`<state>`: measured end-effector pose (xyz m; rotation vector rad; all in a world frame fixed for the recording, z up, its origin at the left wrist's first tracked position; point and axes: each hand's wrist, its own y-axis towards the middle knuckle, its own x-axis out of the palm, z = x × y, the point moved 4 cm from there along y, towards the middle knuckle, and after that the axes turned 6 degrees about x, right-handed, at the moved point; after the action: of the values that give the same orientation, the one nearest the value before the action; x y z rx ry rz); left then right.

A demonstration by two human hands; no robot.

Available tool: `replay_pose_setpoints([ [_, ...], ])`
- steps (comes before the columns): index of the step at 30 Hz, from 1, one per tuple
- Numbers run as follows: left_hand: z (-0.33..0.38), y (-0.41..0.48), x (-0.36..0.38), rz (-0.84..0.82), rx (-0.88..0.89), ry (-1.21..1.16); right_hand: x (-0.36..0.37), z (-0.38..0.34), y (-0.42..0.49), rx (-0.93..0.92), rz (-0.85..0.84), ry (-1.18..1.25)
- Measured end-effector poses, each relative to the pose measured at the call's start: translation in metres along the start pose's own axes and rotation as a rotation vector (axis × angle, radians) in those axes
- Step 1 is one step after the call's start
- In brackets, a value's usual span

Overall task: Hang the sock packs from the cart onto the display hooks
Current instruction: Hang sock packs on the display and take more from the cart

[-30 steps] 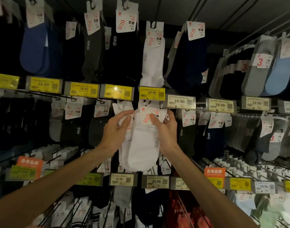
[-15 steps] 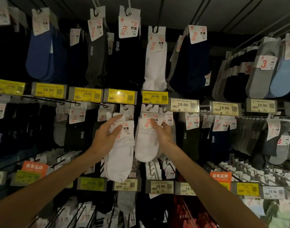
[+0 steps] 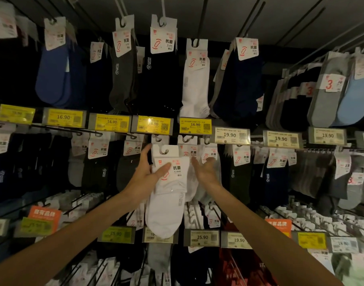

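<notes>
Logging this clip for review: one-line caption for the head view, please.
Left hand holds a white sock pack up near a display hook, right hand open beside it.

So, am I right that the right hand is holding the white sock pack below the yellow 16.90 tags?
Not quite: the left hand holds the white sock pack below the yellow 16.90 tags, as the head view shows; the right hand is open beside it.
</notes>
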<state>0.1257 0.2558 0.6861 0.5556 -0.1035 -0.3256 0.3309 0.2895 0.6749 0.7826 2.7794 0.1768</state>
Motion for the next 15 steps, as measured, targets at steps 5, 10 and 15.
replay_pose_setpoints([
  [5,0.003,0.000,0.012,-0.057,-0.034,-0.067,-0.026,0.003,-0.063,-0.359,0.123,0.121],
  [10,0.004,0.002,0.032,-0.103,-0.001,-0.116,-0.031,-0.014,-0.105,-0.365,-0.221,0.369],
  [15,0.013,0.007,0.050,-0.137,0.059,-0.118,-0.043,-0.020,-0.111,-0.382,-0.181,0.510],
])
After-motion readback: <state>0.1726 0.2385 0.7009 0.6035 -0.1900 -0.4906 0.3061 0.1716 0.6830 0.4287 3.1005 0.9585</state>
